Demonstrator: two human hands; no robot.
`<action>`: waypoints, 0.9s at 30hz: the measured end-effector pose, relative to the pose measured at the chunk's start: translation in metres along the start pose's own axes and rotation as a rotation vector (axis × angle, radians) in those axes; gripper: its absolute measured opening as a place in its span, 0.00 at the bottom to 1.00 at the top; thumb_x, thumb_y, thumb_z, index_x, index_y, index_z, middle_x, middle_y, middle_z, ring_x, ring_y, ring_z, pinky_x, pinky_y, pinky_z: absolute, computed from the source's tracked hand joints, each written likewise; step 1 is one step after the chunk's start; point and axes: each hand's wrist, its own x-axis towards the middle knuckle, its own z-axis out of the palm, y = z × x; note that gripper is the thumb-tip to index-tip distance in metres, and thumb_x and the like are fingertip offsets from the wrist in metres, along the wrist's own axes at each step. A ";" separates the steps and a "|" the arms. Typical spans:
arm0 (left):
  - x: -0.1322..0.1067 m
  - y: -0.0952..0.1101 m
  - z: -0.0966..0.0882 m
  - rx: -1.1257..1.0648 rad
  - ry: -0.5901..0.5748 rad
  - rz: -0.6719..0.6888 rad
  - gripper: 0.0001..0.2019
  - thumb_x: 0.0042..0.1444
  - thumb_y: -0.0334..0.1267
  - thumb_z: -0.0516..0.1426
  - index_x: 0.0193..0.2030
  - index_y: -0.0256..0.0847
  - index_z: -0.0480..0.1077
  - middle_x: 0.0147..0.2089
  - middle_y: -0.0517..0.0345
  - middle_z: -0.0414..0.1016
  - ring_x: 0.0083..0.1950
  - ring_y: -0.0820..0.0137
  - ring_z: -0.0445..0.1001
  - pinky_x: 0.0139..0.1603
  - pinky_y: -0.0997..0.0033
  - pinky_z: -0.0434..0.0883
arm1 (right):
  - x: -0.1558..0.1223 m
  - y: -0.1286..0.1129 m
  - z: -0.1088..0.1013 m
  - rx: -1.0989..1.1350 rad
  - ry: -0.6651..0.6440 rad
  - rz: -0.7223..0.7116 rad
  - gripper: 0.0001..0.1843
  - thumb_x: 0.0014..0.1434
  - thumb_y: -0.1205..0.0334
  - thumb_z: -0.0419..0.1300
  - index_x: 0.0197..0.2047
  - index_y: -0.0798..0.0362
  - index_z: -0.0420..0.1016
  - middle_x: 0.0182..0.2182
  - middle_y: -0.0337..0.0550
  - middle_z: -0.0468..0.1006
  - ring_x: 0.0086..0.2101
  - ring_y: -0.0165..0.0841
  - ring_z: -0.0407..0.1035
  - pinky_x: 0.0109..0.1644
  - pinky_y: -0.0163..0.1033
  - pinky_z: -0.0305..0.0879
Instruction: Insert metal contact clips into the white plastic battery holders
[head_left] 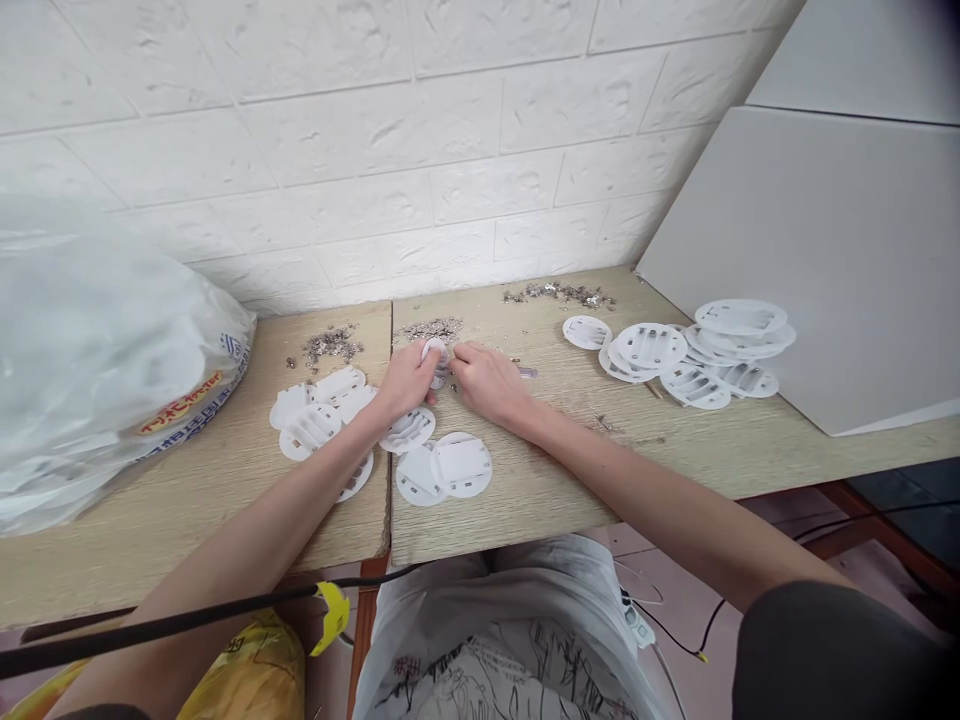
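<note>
My left hand [409, 380] is closed round the edge of a round white plastic battery holder [434, 350], which stands tilted above the table. My right hand [487, 380] is beside it, thumb and fingers pinched together close to the holder's right side; whatever they hold is too small or hidden to make out. Just behind both hands lies a pile of small metal contact pieces [435, 328]. Several more white holders lie near my left forearm, among them one with slots facing up [407, 430] and one with its flat side up [462, 464].
Overlapping white holders [651, 347] lie at the right, near a grey panel [825, 250]. More metal bits are heaped at the left [334, 345] and by the wall [566, 293]. A full plastic bag [97, 350] stands on the left. A black cable [187, 618] crosses below the table [525, 510].
</note>
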 end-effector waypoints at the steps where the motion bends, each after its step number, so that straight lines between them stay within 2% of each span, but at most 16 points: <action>1: 0.000 0.000 0.000 0.009 -0.002 0.005 0.11 0.60 0.41 0.46 0.28 0.40 0.59 0.21 0.64 0.63 0.14 0.74 0.67 0.17 0.75 0.59 | 0.000 0.000 0.001 -0.007 0.000 -0.004 0.15 0.64 0.71 0.45 0.42 0.59 0.73 0.39 0.51 0.75 0.41 0.36 0.66 0.37 0.37 0.56; 9: 0.000 0.004 0.003 0.110 0.031 0.043 0.12 0.60 0.39 0.46 0.25 0.40 0.57 0.19 0.66 0.61 0.13 0.76 0.64 0.20 0.75 0.61 | 0.000 -0.004 0.002 -0.011 -0.010 0.015 0.16 0.64 0.71 0.44 0.43 0.59 0.73 0.40 0.53 0.74 0.43 0.37 0.65 0.38 0.37 0.58; 13: 0.001 0.003 0.002 -0.004 0.022 -0.001 0.11 0.60 0.40 0.47 0.27 0.40 0.59 0.22 0.64 0.63 0.13 0.75 0.65 0.16 0.75 0.58 | 0.001 -0.003 0.000 0.034 -0.007 0.055 0.15 0.63 0.72 0.46 0.40 0.58 0.74 0.39 0.51 0.74 0.40 0.36 0.66 0.37 0.37 0.57; 17: 0.001 0.002 -0.001 -0.083 -0.016 -0.028 0.09 0.59 0.40 0.48 0.30 0.40 0.61 0.24 0.63 0.64 0.13 0.75 0.65 0.14 0.76 0.59 | 0.001 0.006 0.001 0.190 0.008 0.122 0.15 0.64 0.68 0.47 0.40 0.58 0.76 0.36 0.48 0.74 0.36 0.34 0.68 0.38 0.36 0.59; 22: 0.002 -0.002 -0.004 -0.124 -0.058 -0.036 0.04 0.57 0.36 0.51 0.34 0.39 0.64 0.27 0.61 0.67 0.15 0.76 0.66 0.14 0.77 0.61 | 0.000 0.021 0.000 0.349 0.016 0.069 0.17 0.61 0.73 0.48 0.44 0.58 0.76 0.38 0.48 0.74 0.40 0.33 0.69 0.43 0.34 0.60; 27: 0.003 -0.006 -0.005 -0.203 -0.071 -0.059 0.04 0.53 0.32 0.52 0.35 0.38 0.66 0.31 0.58 0.70 0.19 0.76 0.68 0.17 0.77 0.67 | -0.002 0.023 -0.013 0.317 0.003 0.042 0.17 0.66 0.66 0.45 0.50 0.54 0.73 0.44 0.48 0.77 0.42 0.34 0.70 0.43 0.35 0.59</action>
